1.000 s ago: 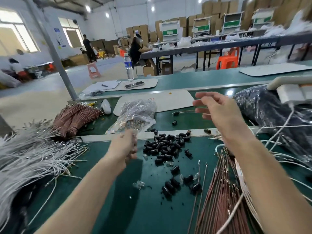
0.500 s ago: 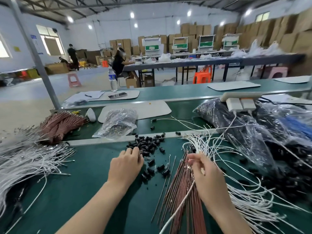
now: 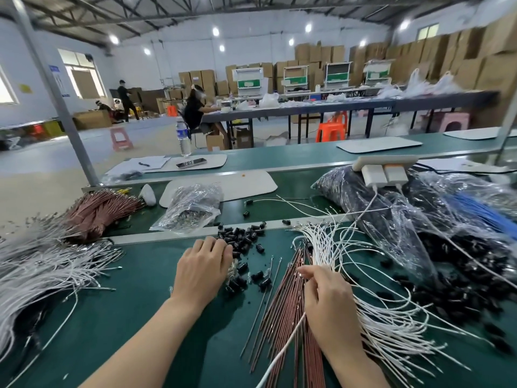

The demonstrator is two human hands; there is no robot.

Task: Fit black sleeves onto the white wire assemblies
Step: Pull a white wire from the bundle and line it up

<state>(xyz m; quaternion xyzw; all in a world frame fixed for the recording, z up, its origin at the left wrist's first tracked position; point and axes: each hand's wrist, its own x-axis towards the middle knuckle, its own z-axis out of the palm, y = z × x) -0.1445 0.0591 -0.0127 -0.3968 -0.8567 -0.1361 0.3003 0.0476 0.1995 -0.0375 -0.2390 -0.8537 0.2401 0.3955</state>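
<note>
Sleeves (image 3: 244, 237) at left hand (image 3: 202, 271) fingertips; right hand (image 3: 328, 299) holds white wire (image 3: 282, 349).

The person's left hand (image 3: 202, 268) and right hand (image 3: 326, 298) were bare, and both forearms ran bare from the wrists to the lower edge of view, slim and smooth.

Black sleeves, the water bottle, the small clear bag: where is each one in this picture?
black sleeves (image 3: 243, 237), head view, middle of the loose pile on the green mat
water bottle (image 3: 183, 133), head view, on its label
small clear bag (image 3: 193, 211), head view, on its bulging middle
</note>
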